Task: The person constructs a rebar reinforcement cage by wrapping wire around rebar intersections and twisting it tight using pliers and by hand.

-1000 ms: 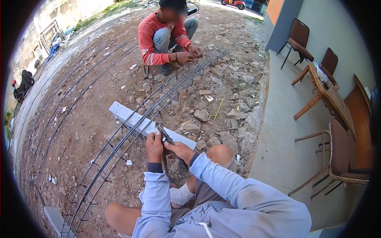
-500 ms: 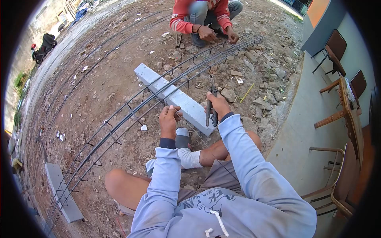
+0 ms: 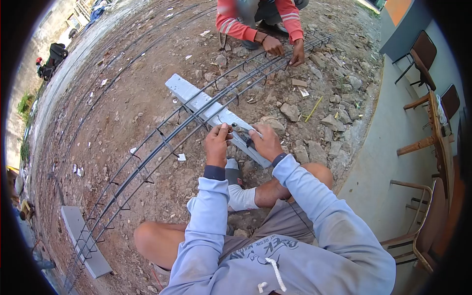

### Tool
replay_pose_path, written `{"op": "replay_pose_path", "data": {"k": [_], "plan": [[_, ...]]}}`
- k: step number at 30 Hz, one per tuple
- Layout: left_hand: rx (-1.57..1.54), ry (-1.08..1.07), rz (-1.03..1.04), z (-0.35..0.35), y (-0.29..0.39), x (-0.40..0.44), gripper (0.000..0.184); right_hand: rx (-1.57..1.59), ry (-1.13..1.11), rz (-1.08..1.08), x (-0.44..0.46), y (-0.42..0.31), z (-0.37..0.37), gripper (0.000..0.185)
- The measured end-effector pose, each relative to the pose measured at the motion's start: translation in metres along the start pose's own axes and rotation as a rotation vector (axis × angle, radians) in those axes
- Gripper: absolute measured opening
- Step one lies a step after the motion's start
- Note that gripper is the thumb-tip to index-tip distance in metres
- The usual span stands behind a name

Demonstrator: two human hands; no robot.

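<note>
My left hand (image 3: 217,146) is closed, thumb and fingertips pinching what looks like a thin tie wire, just in front of the rebar cage (image 3: 211,102). My right hand (image 3: 267,142) is wrapped round the handles of dark pincers (image 3: 235,127). The pincers' head points left, close beside my left fingertips; whether the jaws grip the wire is too small to tell. Beneath the cage, a long pale grey block (image 3: 189,93) props it up crosswise. The cage has long dark bars with bent stirrups along them.
A co-worker in a red sleeve (image 3: 290,22) has both hands at the cage's far end. Another grey block (image 3: 81,231) supports the near left end. Rubble (image 3: 334,123) covers ground at right; chairs (image 3: 418,59) and a wooden table (image 3: 437,142) stand beyond. Long loose bars lie at left.
My right hand has swung the pincers left and turned their head toward my left fingertips. My left hand has shifted slightly right. The co-worker's hands have moved along the cage.
</note>
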State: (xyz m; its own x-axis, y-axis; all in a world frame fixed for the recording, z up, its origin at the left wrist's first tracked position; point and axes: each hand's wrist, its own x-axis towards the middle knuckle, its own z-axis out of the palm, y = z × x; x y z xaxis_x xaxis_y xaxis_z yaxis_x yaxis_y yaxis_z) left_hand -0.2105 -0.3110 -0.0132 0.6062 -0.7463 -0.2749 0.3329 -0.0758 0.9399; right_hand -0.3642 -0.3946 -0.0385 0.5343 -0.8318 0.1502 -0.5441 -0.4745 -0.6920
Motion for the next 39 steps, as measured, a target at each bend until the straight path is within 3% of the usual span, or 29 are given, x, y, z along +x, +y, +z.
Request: {"op": "replay_pose_path", "data": {"k": [1, 4, 5, 10, 15, 18, 19, 23, 27, 39], "plan": [[-0.001, -0.015, 0.006, 0.005, 0.002, 0.003, 0.025, 0.234, 0.037, -0.012, 0.009, -0.014, -0.007, 0.037], [-0.03, -0.082, 0.026, 0.022, 0.014, 0.013, 0.026, 0.913, -0.389, 0.523, 0.019, -0.063, -0.034, 0.029], [-0.043, -0.113, 0.043, 0.025, 0.016, 0.019, 0.025, 0.955, -0.349, 0.515, 0.018, -0.074, -0.037, 0.023], [0.103, -0.17, 0.129, 0.019, 0.012, 0.059, 0.029, 0.862, -0.273, 0.496, 0.039, -0.058, -0.033, 0.019], [0.584, 0.103, 0.292, 0.022, 0.019, 0.09, 0.029, 0.419, -0.186, 0.59, 0.088, 0.001, -0.032, 0.028], [0.826, 0.12, 0.404, 0.035, 0.012, 0.113, 0.028, 0.325, -0.281, 0.675, 0.106, 0.027, -0.023, 0.033], [0.9, 0.091, 0.328, 0.039, 0.013, 0.115, 0.029, 0.295, -0.323, 0.685, 0.113, 0.038, -0.015, 0.035], [1.043, 0.166, 0.27, 0.048, 0.009, 0.14, 0.033, 0.539, -0.328, 0.814, 0.135, 0.061, 0.016, 0.037], [1.139, 0.072, 0.17, 0.05, 0.017, 0.16, 0.038, 0.693, -0.3, 0.8, 0.15, 0.072, 0.041, 0.033], [1.172, 0.092, 0.338, 0.051, -0.005, 0.168, 0.033, 0.889, -0.238, 0.589, 0.164, 0.072, 0.073, 0.022]]}}
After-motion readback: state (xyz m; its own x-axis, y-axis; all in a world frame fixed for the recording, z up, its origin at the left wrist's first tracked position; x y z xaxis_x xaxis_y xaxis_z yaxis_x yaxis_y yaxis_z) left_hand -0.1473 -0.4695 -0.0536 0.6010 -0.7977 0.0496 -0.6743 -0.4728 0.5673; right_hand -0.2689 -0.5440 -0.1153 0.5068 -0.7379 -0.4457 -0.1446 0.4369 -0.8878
